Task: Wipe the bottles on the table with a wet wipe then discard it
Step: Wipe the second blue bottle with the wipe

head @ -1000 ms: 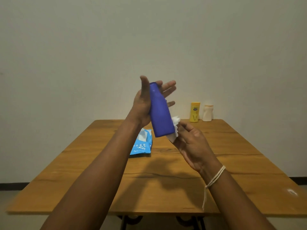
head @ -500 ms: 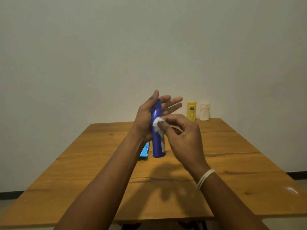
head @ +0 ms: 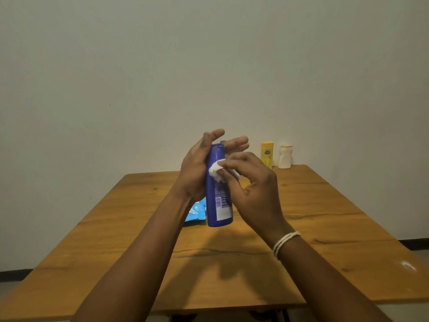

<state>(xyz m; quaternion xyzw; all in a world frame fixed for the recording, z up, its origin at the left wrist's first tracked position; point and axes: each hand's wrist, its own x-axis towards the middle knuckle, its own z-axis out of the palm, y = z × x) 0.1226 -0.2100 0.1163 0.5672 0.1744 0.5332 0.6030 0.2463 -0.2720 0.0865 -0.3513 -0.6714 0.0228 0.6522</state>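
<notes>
A tall blue bottle (head: 219, 205) with a white label is held upright above the wooden table (head: 325, 228). My left hand (head: 195, 173) grips it from the left, thumb up beside the cap and fingers stretched out behind it. My right hand (head: 253, 189) pinches a crumpled white wet wipe (head: 214, 169) and presses it against the bottle's upper front. A yellow bottle (head: 267, 155) and a small white bottle (head: 285, 156) stand side by side at the table's far edge, to the right of my hands.
A light blue wet wipe pack (head: 196, 211) lies on the table behind the blue bottle, mostly hidden by my left forearm. A plain wall rises directly behind the table. A white string bracelet circles my right wrist.
The blue bottle came down from a tilted, raised position to upright. My right hand moved the wipe from the bottle's lower end up to its upper front.
</notes>
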